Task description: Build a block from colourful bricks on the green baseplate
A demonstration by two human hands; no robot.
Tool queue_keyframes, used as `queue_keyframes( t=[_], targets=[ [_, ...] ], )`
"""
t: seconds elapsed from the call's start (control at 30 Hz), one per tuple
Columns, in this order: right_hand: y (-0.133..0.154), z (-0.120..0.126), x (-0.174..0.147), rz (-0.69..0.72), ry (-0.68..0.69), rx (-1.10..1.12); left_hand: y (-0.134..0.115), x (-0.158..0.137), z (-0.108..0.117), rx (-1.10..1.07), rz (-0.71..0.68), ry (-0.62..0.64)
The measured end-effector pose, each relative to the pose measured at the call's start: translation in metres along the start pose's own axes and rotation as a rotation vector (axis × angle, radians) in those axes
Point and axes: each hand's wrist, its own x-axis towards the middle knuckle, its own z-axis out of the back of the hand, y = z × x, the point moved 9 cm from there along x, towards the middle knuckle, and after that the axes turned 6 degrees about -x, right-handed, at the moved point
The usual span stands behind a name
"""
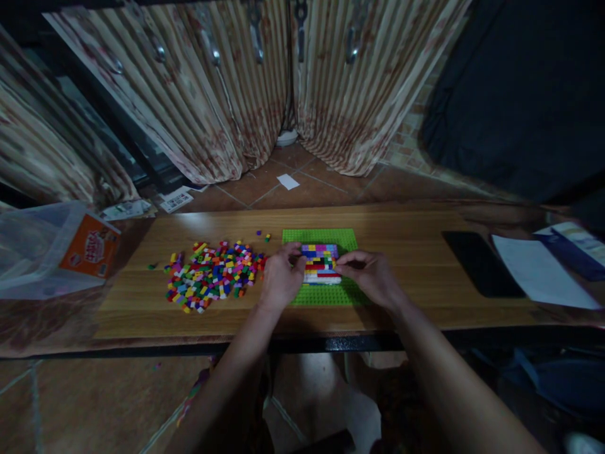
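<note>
A green studded baseplate lies on the wooden table with a low build of coloured toy bricks on it. Purple, blue, yellow, red and white rows show in the build. My left hand is curled around the build's left edge, thumb and fingers closed against it. At the right edge, my right hand is closed in a pinch on a toy brick, mostly hidden by the fingertips and touching the build. Left of my left hand spreads a loose pile of mixed toy bricks.
A clear plastic box with an orange label stands at the far left. A few stray bricks lie behind the pile. To the right are a black flat panel and white paper. The table's front edge runs beneath my forearms.
</note>
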Motion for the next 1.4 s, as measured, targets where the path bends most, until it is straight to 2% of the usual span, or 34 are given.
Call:
queue_keyframes(
  t=[0.5, 0.8, 1.0, 1.1, 1.27, 1.4],
  targets=[
    [-0.007, -0.003, 0.002, -0.181, 0.030, 0.034, -0.007, -0.005, -0.001, 0.003, 0.002, -0.007],
    [-0.008, -0.004, 0.002, -0.212, 0.048, 0.004, -0.007, -0.006, -0.002, 0.029, 0.011, -0.026],
    [-0.006, -0.003, 0.002, -0.163, 0.057, 0.006, -0.003, -0.002, 0.003, -0.012, -0.035, -0.003],
    [-0.010, 0.004, 0.002, -0.158, 0.035, 0.008, 0.006, 0.009, 0.018, 0.060, -0.045, -0.036],
    [-0.019, 0.018, 0.004, -0.160, -0.039, -0.020, 0.025, 0.035, 0.054, 0.330, -0.005, -0.215],
    [-0.017, 0.016, 0.005, -0.111, -0.005, -0.008, 0.031, 0.048, 0.052, 0.503, -0.005, -0.202]
  ],
)
